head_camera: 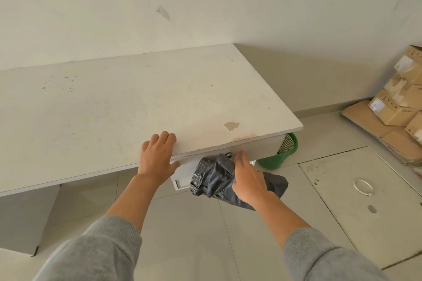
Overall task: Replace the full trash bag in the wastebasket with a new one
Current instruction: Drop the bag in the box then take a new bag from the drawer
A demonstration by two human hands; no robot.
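Left hand: my left hand (157, 157) lies flat, fingers spread, on the desk (114, 102) at its front edge.
Right hand: my right hand (247, 178) grips a crumpled grey trash bag (212, 178) just below the front edge, before the drawer (182, 178).
Wastebasket: green mesh wastebasket (282, 153) on the floor under the desk's right front corner.
Surroundings: cardboard boxes (397, 102) stacked at the far right wall.

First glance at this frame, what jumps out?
The two hands at the desk's near edge: the left hand lies flat on the top, the right hand holds a crumpled dark grey bag by the drawer just below. A green mesh wastebasket peeks out under the desk's right corner, and cardboard boxes are stacked at far right.
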